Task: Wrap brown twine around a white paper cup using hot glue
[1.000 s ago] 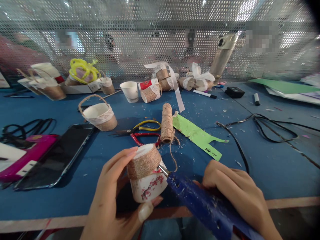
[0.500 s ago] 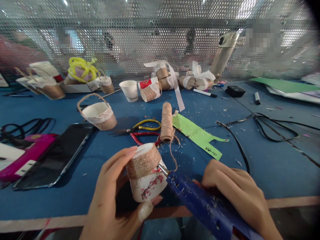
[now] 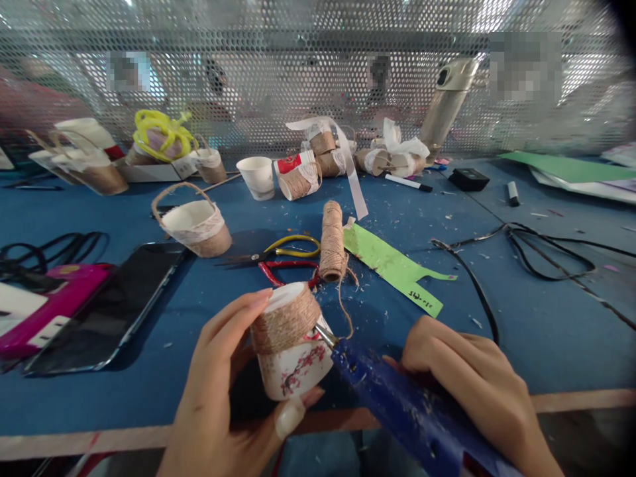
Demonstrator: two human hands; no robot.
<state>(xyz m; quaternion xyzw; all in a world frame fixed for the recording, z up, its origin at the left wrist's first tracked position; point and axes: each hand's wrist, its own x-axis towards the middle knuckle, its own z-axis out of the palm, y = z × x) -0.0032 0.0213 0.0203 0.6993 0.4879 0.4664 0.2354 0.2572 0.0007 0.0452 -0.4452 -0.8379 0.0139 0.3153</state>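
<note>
My left hand (image 3: 233, 391) grips a paper cup (image 3: 298, 368) tilted on its side, thumb at one end and fingers at the other. Twine covers roughly half of the cup; the rest is white with a red blossom print. My right hand (image 3: 462, 377) is wrapped round a blue glue gun (image 3: 392, 404), whose metal nozzle meets the cup at the twine's edge. A strand leads from the cup area to a spool of twine (image 3: 332, 242) just beyond. Scissors (image 3: 278, 257) with yellow and red handles lie beside the spool.
A twine-wrapped basket cup (image 3: 199, 228) stands left of the scissors. A phone (image 3: 112, 305) lies at left, a green paper strip (image 3: 392, 265) right of the spool. Black cable (image 3: 472, 285) runs at right. More cups and a bottle (image 3: 447, 106) line the mesh partition (image 3: 278, 73).
The view has shifted very slightly. Both hands, the cup and the glue gun keep practically the same position.
</note>
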